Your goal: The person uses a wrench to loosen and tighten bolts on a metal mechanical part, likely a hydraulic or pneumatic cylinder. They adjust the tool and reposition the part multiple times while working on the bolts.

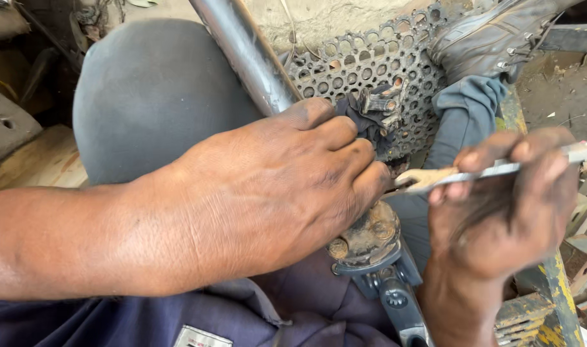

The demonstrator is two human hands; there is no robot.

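Left hand (268, 193) clenched round the steel tube (248, 54) just above its rusty flange (365, 236), which sits over my lap. Right hand (505, 212) pinches the spanner (493, 170), its open jaw pointing in beside my left fingertips. Judgement: seat the jaw square on the nut (hidden behind my fingers) before pulling, and keep the tube braced against my knee (152, 96).

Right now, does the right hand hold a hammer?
No, the right hand holds a flat open-ended wrench, its jaw pointing toward the left hand.
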